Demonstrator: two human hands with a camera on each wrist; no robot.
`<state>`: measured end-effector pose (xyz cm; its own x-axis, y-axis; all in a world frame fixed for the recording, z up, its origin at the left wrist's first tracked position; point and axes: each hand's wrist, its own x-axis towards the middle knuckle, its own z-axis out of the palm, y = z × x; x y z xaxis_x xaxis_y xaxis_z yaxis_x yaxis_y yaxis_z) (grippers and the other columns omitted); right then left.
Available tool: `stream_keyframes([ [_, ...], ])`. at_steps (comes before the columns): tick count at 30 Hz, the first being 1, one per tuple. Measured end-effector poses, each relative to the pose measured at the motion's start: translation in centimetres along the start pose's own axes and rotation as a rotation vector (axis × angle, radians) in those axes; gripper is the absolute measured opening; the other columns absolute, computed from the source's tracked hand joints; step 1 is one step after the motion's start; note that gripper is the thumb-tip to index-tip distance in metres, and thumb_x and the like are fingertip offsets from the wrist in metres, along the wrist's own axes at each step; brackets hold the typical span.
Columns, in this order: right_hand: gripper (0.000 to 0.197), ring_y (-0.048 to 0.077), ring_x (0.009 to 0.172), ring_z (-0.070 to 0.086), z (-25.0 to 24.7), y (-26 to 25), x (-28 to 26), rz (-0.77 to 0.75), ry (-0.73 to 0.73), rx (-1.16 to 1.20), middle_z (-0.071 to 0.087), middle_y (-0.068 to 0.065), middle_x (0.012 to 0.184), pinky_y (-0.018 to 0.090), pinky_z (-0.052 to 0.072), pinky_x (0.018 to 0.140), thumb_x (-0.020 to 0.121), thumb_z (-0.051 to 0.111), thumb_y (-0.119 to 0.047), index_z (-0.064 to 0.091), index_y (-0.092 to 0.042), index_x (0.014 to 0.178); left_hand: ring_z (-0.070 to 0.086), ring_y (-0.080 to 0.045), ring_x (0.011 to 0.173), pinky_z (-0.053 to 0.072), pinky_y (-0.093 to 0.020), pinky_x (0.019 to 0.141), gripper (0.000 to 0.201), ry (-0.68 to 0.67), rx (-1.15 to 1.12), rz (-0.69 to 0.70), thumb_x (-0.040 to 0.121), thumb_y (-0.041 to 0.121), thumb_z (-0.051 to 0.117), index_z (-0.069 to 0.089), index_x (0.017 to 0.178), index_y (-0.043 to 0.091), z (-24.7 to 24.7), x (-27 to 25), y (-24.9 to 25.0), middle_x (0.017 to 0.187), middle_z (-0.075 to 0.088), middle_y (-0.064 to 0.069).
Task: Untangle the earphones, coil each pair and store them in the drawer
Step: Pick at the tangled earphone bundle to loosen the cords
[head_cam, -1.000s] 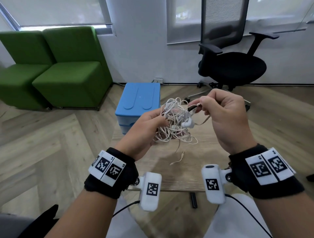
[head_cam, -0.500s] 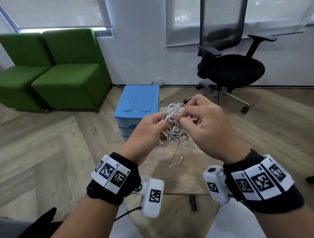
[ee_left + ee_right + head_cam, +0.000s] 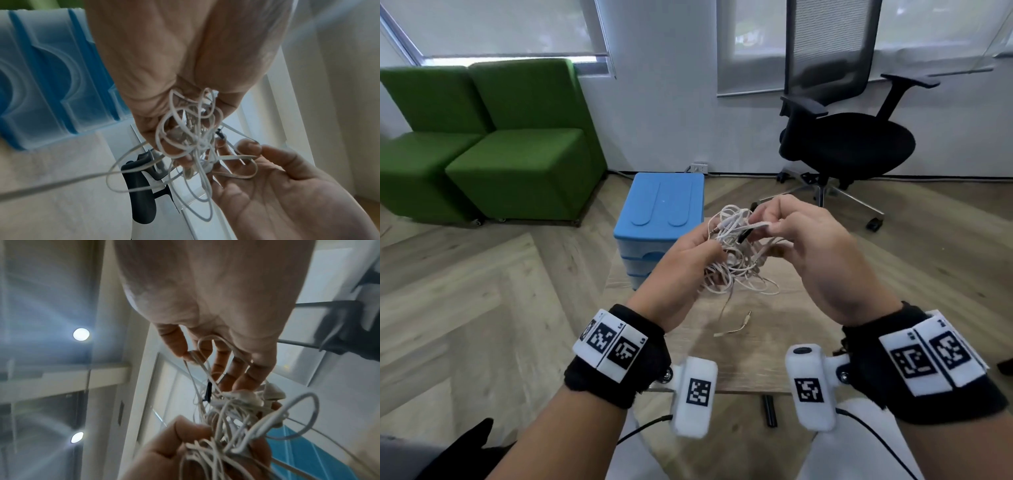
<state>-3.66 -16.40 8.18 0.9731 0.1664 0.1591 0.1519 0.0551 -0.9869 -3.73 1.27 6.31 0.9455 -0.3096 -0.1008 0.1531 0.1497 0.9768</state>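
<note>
Both hands are raised in front of the person, above a small wooden table (image 3: 774,342), with a white tangle of earphones (image 3: 736,253) held between them. The left hand (image 3: 681,270) has its fingers curled around the left side of the bundle, gripping the main knot of loops; the left wrist view shows the cords bunched at its fingertips. The right hand (image 3: 815,253) pinches a flat white strand (image 3: 753,226) between thumb and fingertips at the upper right of the tangle, its other fingers loosely bent behind the cords. That pinched strand runs roughly level from the right hand leftward across the top of the bundle, so a pull to the right, away from the left hand, looks like the way to draw it free. A small dark piece (image 3: 744,236), perhaps an inline remote or plug housing, sits in the knot just below the strand. Loose loops sag beneath the hands, and one cord end with a metal plug (image 3: 748,315) hangs toward the middle of the table; whether it touches the wood cannot be told. Beyond the hands, at the table's far left corner, stands a blue plastic drawer unit (image 3: 661,205), its drawers apparently closed. It lies nearer the left hand. No pair is separated or coiled yet.
</note>
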Motion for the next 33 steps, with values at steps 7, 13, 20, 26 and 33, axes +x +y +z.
stream_keyframes([
  [7,0.022,0.026,0.105,0.062,-1.2,-0.5,-0.2,0.109,-0.176,0.254,0.067,0.010,0.109,0.047,0.041,0.089,0.082,0.044,-0.015,0.053,0.001,0.094,0.066,-0.018,0.092,0.052,-0.024,0.071,0.040,-0.077,-0.014,-0.033,0.093,0.001,0.061,0.062,0.128,0.021,-0.1,-0.2,0.0,0.110,0.071,-0.006],
  [13,0.016,0.020,0.100,0.056,-1.8,-1.5,0.0,-0.050,0.009,-0.372,0.061,0.013,0.120,0.033,0.040,0.089,0.087,0.057,-0.033,0.059,-0.020,0.078,0.066,-0.022,0.093,0.050,-0.034,0.079,0.045,0.082,0.025,-0.011,0.083,0.008,0.066,0.064,0.128,0.009,-0.7,0.1,-0.5,0.109,0.072,-0.012],
  [20,0.020,0.028,0.090,0.064,-1.7,-1.3,0.1,-0.140,0.171,-0.481,0.071,0.001,0.089,0.054,0.052,0.086,0.096,0.051,-0.040,0.058,-0.024,0.087,0.067,-0.027,0.090,0.052,-0.039,0.083,0.041,0.103,0.130,0.032,0.078,0.013,0.060,0.066,0.118,0.018,-0.2,0.1,-0.4,0.120,0.071,-0.022],
  [26,0.014,0.017,0.083,0.070,-1.4,-1.4,0.2,-0.235,0.189,-0.332,0.075,0.003,0.087,0.028,0.049,0.076,0.108,0.053,-0.017,0.058,-0.012,0.096,0.069,-0.029,0.087,0.055,-0.042,0.082,0.030,0.149,0.222,0.096,0.086,0.011,0.064,0.066,0.112,0.024,-0.4,0.2,-0.3,0.114,0.071,-0.021],
  [33,0.014,0.016,0.051,0.043,-0.6,-2.1,0.1,-0.114,0.117,-0.138,0.042,-0.005,0.054,0.036,0.045,0.053,0.110,0.047,-0.013,0.048,-0.010,0.096,0.070,-0.028,0.080,0.055,-0.044,0.072,0.022,0.170,0.242,0.094,0.092,-0.001,0.058,0.066,0.111,0.008,-0.2,0.3,-0.3,0.106,0.073,-0.021],
])
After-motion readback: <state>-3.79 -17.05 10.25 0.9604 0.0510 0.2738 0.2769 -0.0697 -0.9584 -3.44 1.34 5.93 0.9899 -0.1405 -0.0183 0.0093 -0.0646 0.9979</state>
